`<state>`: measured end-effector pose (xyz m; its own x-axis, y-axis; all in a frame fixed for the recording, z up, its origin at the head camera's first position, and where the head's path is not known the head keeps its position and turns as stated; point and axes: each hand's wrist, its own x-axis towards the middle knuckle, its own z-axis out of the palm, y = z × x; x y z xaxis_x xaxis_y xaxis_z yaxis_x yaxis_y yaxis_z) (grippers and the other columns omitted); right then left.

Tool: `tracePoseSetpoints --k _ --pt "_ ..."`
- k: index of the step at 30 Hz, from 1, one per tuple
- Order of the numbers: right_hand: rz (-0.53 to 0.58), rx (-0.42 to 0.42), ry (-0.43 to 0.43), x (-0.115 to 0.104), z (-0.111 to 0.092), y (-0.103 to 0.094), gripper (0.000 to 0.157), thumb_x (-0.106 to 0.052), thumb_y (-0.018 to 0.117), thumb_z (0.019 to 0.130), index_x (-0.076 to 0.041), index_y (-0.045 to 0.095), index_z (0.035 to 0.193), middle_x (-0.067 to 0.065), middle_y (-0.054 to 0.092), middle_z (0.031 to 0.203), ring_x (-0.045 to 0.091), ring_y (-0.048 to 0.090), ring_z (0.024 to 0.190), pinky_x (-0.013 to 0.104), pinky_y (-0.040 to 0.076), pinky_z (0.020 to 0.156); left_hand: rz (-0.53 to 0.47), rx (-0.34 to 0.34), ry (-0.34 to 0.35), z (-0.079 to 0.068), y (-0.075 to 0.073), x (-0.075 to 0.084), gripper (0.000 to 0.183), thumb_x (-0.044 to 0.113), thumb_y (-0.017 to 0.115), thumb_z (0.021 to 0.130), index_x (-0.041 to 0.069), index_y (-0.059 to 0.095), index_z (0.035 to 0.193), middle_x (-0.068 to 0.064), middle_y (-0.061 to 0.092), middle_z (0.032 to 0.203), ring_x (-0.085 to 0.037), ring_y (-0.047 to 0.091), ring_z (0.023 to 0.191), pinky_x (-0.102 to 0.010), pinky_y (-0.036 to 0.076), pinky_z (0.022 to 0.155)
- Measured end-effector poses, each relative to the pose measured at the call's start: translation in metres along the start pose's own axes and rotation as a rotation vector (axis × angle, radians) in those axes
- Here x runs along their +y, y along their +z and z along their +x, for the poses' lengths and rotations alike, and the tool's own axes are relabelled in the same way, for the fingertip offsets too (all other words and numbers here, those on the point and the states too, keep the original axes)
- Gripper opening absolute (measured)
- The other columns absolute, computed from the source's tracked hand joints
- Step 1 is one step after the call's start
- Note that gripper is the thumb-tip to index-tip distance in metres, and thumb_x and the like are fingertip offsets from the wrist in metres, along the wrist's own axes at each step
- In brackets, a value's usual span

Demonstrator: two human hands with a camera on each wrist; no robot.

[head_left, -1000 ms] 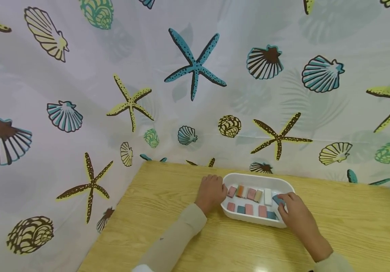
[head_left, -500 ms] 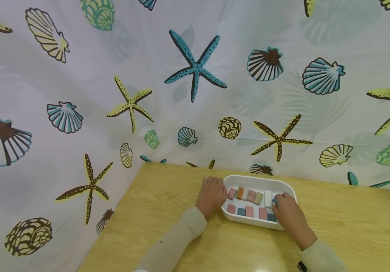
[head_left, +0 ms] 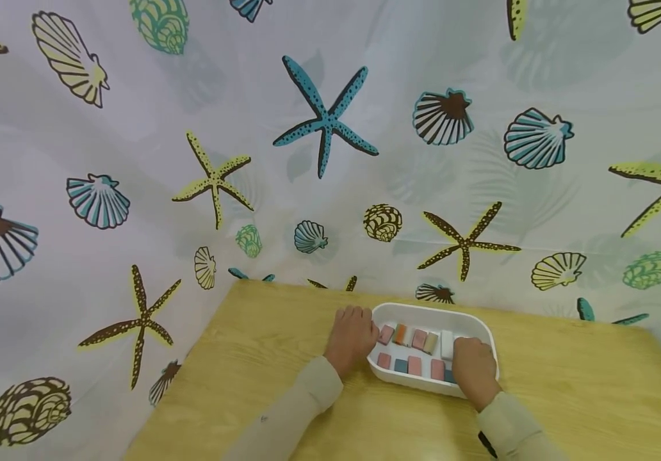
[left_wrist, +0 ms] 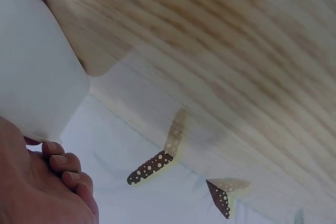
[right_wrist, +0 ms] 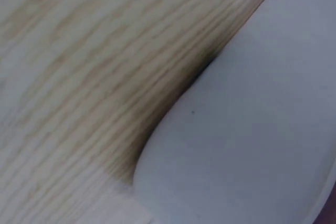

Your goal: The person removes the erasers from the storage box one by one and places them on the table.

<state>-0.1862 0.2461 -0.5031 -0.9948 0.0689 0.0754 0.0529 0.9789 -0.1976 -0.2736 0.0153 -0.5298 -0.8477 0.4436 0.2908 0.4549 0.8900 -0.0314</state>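
Note:
A white oval tray (head_left: 411,382) stands on the wooden table. My left hand (head_left: 353,336) grips its left end; in the left wrist view its curled fingers (left_wrist: 65,163) lie against the tray's rim. Over the right end of the tray is my right hand (head_left: 473,368), knuckles up and fingers bent down inside, around a blue eraser that they hide. A white eraser (head_left: 447,344) lies just left of this hand. In the front row, a pink eraser (head_left: 437,369) sits beside another blue eraser (head_left: 449,376), partly covered by the right hand.
More small erasers lie in two rows in the tray, among them an orange one (head_left: 400,333) and a beige one (head_left: 430,342). Behind the table (head_left: 273,346) hangs a white cloth (head_left: 238,96) printed with shells and starfish.
My right hand has moved left and turned knuckles up over the tray, hiding the blue eraser it was pinching. The left hand stays at the tray's end. The head view has shifted slightly.

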Motion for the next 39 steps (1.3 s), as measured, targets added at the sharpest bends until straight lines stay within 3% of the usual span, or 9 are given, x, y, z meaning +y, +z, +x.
tracePoseSetpoints --k 5,11,19,24,32,39 --pt "-0.026 -0.023 0.016 -0.005 0.004 -0.002 0.010 0.003 0.053 0.085 0.009 0.059 0.078 0.022 0.058 0.070 0.036 0.061 0.066 0.048 0.048 0.056 -0.001 -0.015 0.002 0.001 -0.001 -0.003 0.023 0.031 0.037 0.095 0.012 0.051 0.089 0.000 0.048 0.082 -0.017 0.042 0.077 -0.033 0.031 0.071" --pt "-0.027 -0.051 0.032 0.005 0.007 0.004 0.012 0.002 0.052 0.086 0.011 0.059 0.083 0.023 0.055 0.071 0.036 0.060 0.066 0.047 0.049 0.055 -0.047 -0.038 -0.003 0.003 0.000 0.001 0.023 0.032 0.038 0.095 0.013 0.050 0.089 0.001 0.048 0.081 -0.017 0.041 0.077 -0.033 0.030 0.072" --pt "0.066 -0.038 0.013 0.015 0.009 0.003 0.011 -0.003 0.062 0.082 0.007 0.061 0.077 0.017 0.059 0.070 0.023 0.057 0.061 0.043 0.047 0.051 -0.036 -0.046 -0.021 0.003 0.005 0.003 0.024 0.034 0.039 0.095 0.013 0.050 0.092 0.001 0.049 0.084 -0.016 0.040 0.080 -0.033 0.030 0.074" --pt "0.102 0.004 0.008 0.011 0.008 0.002 0.015 -0.005 0.064 0.080 0.008 0.059 0.075 0.016 0.057 0.068 0.023 0.056 0.059 0.042 0.045 0.049 -0.014 -0.050 -0.028 0.000 0.003 -0.002 0.025 0.034 0.039 0.096 0.013 0.050 0.092 0.001 0.049 0.085 -0.016 0.040 0.081 -0.033 0.030 0.074" --pt "0.185 0.005 0.033 0.011 -0.006 -0.029 0.019 -0.009 0.064 0.083 0.006 0.056 0.074 0.012 0.051 0.067 0.023 0.048 0.056 0.037 0.039 0.047 0.010 -0.037 -0.021 0.000 -0.002 -0.002 0.024 0.033 0.038 0.096 0.012 0.050 0.090 0.000 0.049 0.083 -0.017 0.041 0.080 -0.034 0.031 0.075" --pt "0.177 0.001 0.099 0.024 -0.029 -0.052 0.026 -0.018 0.062 0.083 -0.001 0.051 0.068 0.008 0.045 0.063 0.019 0.040 0.051 0.033 0.032 0.042 -0.017 -0.045 -0.026 0.001 -0.004 0.000 0.024 0.033 0.039 0.095 0.012 0.051 0.090 0.001 0.049 0.082 -0.016 0.040 0.078 -0.034 0.030 0.074"
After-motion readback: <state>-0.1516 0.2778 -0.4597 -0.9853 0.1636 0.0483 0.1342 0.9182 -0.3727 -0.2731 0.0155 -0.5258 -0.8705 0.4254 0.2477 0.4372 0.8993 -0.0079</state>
